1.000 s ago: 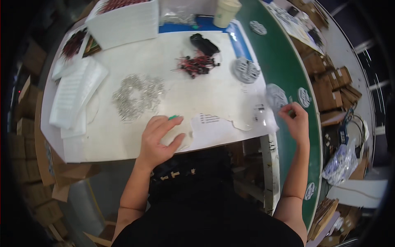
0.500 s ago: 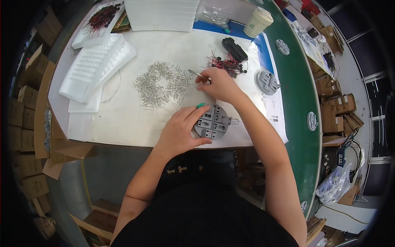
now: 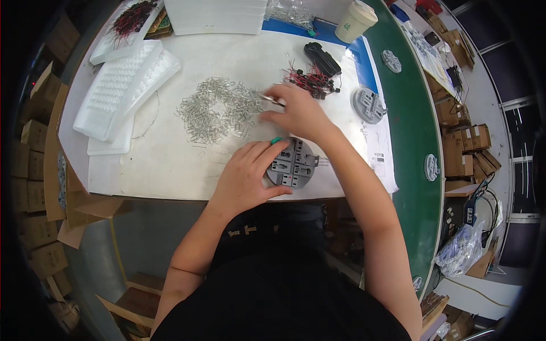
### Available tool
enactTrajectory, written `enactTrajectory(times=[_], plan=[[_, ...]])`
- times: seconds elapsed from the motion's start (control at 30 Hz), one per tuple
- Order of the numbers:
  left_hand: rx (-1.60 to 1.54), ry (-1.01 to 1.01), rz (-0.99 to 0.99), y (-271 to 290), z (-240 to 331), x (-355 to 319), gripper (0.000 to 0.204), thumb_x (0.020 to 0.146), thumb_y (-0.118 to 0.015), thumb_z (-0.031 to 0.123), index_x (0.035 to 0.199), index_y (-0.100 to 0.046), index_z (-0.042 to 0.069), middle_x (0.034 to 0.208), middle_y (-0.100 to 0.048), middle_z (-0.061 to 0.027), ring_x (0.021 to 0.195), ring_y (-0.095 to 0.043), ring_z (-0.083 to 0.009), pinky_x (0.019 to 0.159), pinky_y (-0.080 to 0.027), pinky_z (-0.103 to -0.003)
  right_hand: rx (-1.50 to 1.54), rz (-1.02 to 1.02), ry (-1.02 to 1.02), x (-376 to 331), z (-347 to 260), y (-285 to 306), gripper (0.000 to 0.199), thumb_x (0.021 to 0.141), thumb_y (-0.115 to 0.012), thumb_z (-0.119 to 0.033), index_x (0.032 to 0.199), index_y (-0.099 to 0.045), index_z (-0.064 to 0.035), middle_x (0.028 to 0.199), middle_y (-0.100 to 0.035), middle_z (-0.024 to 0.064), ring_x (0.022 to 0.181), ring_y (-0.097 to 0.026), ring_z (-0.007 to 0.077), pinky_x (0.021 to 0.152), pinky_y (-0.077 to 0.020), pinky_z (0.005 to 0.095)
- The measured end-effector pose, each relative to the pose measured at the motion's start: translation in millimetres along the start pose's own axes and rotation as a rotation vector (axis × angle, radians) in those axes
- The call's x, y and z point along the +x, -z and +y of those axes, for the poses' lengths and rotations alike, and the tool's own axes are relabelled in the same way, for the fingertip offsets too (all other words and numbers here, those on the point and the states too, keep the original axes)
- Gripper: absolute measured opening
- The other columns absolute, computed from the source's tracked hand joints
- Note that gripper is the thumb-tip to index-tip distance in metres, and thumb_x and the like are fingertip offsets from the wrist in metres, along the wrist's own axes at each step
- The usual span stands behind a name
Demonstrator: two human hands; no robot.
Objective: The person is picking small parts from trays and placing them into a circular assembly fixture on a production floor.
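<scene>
Grey plastic forms the round disc (image 3: 298,170) lying on the bench (image 3: 153,176) near its front edge, where the left hand (image 3: 245,173) curves round its left side, thumb low, fingers high, gripping the rim. The right hand (image 3: 291,111) pinches a slim metallic tool (image 3: 274,100) between thumb and fingers, just beside the right edge of a heap of bent wire pieces (image 3: 199,116); motion blurs its tip. Small dark print runs on the white sheet (image 3: 355,182) right of the disc, with a blocky printed panel farther right, too small to read. A pale lidded cup (image 3: 355,24) carries a little green emblem.
</scene>
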State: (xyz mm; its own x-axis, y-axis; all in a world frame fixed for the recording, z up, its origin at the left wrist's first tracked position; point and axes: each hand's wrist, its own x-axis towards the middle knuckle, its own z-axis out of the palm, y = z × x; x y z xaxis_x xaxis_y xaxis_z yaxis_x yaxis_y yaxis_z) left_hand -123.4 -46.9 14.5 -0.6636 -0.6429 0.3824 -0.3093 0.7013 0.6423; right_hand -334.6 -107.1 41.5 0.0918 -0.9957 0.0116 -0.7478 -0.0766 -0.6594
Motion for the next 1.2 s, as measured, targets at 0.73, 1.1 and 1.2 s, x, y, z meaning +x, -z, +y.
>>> enactTrajectory(times=[0.73, 1.1, 1.2], plan=[[-0.002, -0.002, -0.01, 2, 0, -5, 0.088, 0.066, -0.093, 0.046, 0.141, -0.062, 0.012, 0.128, -0.064, -0.0118, 0.119, -0.061, -0.0346, 0.105, -0.049, -0.046, -0.11, -0.055, -0.092, -4, 15, 43, 0.018, 0.088, -0.076, -0.018, 0.099, -0.079, -0.0039, 0.09, -0.077, 0.0155, 0.086, -0.074, 0.0313, 0.08, -0.057, 0.0415], [0.044, -0.011, 0.02, 0, 1, -6, 0.089, 0.064, -0.094, 0.048, 0.139, -0.063, 0.011, 0.127, -0.065, -0.0114, 0.118, -0.062, -0.0348, 0.105, -0.049, -0.045, -0.383, 0.049, -0.11, -9, 13, 4, 0.018, 0.088, -0.075, -0.018, 0.092, -0.072, -0.0009, 0.093, -0.074, 0.0166, 0.087, -0.071, 0.0383, 0.079, -0.0554, 0.0442], [-0.021, 0.039, 0.026, -1, 3, -5, 0.089, 0.066, -0.093, 0.043, 0.141, -0.058, 0.01, 0.129, -0.062, -0.0118, 0.119, -0.06, -0.0345, 0.105, -0.05, -0.045, -0.471, 0.094, -0.019, -20, 18, 8, 0.018, 0.089, -0.075, -0.019, 0.094, -0.072, -0.0015, 0.093, -0.074, 0.0159, 0.086, -0.071, 0.0394, 0.078, -0.0561, 0.0449]])
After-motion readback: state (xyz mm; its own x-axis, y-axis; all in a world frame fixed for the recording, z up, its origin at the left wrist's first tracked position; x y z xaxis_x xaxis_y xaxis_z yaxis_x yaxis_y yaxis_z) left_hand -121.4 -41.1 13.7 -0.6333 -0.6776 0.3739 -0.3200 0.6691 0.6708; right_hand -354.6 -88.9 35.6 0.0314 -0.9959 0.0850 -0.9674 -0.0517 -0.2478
